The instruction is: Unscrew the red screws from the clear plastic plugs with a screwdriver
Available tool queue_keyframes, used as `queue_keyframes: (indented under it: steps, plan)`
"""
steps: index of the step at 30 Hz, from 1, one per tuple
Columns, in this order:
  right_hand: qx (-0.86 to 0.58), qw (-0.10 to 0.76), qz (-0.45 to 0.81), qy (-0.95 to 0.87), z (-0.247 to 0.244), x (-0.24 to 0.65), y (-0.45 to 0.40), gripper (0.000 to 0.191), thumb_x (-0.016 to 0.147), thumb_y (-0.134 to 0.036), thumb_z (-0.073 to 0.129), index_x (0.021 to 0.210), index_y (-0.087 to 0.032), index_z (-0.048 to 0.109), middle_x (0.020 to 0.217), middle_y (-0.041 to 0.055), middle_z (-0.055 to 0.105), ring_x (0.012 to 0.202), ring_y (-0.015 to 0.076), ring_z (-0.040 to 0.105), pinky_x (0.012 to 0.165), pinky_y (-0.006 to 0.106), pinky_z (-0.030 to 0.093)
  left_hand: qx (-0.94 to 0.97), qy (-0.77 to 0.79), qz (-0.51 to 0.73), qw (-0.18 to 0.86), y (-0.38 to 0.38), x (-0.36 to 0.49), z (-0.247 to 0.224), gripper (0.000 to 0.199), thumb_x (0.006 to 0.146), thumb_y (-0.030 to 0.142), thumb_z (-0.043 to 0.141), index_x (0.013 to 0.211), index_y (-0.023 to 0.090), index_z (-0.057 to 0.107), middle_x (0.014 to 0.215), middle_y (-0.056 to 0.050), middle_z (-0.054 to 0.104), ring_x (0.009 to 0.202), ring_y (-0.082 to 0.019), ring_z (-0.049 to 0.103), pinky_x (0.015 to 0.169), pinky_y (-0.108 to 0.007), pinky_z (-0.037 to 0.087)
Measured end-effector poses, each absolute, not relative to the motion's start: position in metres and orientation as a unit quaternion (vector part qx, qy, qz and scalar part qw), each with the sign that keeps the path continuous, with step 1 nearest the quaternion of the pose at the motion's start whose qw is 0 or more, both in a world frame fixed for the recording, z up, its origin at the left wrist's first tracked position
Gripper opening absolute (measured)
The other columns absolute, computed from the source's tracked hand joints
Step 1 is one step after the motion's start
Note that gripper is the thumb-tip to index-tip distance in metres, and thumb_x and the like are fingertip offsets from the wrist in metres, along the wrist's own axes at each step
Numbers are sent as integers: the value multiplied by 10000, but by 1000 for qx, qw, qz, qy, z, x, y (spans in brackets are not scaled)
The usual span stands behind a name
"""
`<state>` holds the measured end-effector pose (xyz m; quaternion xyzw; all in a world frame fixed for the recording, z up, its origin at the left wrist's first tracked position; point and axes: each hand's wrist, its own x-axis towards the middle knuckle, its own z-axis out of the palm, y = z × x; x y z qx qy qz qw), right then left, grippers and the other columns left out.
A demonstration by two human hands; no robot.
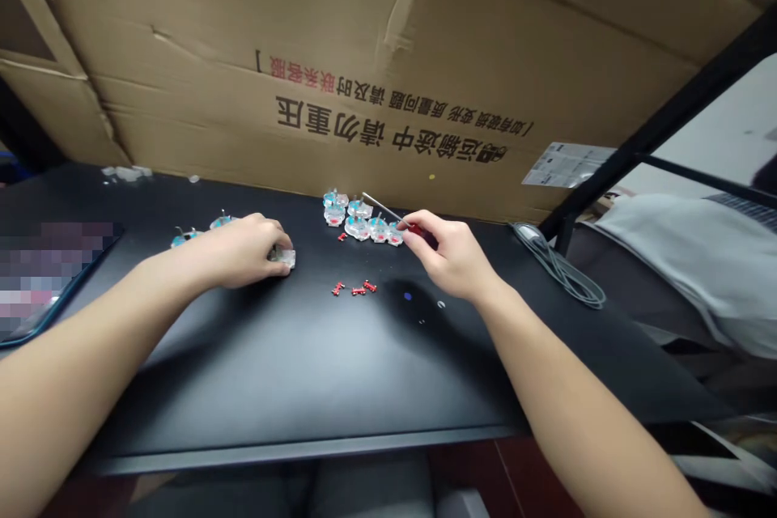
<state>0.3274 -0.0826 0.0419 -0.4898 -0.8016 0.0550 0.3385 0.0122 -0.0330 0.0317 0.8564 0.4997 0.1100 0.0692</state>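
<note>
My left hand reaches across the table's left half, its fingers closed around a small clear plastic piece that pokes out past the fingertips. Two similar clear and blue pieces with metal prongs, one of them nearer the left, sit partly behind that hand. In my right hand is a thin screwdriver with a red handle, its metal shaft pointing up and left. Beneath and beside the shaft stands a cluster of clear, blue and red plastic pieces. Several small red parts lie between my hands.
Behind the black table a large cardboard sheet stands upright. A coiled grey cable lies at the right edge. Clear bits rest at the back left, and a dark-edged device lies at the left.
</note>
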Motion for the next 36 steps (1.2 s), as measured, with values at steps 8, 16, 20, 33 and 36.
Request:
queue_keyframes:
  steps: [8,16,20,33,36]
  plan:
    - [-581,241,57,-776,34,329,-75,227,990,-356,462,1023,-239,654,909,27,751,777,192,659,688,276,413,873,474,82,-85,-15,45,40,514,929,351,484,1409,178,547,1424,-124,563,1275,-293,555,1080,-380,443]
    - [-572,193,42,-796,13,309,-66,228,969,-334,506,1117,-289,673,952,35,773,839,222,704,747,292,457,886,446,17,-125,24,89,33,646,869,-23,378,1454,228,491,1444,-100,531,1211,-263,572,915,-332,509]
    - [-581,182,31,-793,8,304,-59,270,979,-336,483,1169,-292,669,1003,47,775,891,244,712,754,308,469,891,433,-8,-135,25,86,40,459,891,33,457,1278,183,653,1270,-150,596,1171,-287,575,934,-353,486]
    - [-554,185,42,-810,22,307,-69,261,968,-326,491,1112,-285,705,951,21,780,806,203,698,728,294,470,890,444,73,-71,-1,61,55,400,904,316,505,1248,158,632,1251,-131,653,1165,-282,618,966,-330,476]
    - [-551,192,43,-811,18,301,-64,284,973,-332,487,1164,-286,693,1018,34,778,871,214,701,769,307,475,874,464,128,-73,-20,55,61,414,917,338,465,1241,144,634,1263,-138,647,1162,-285,621,992,-347,473]
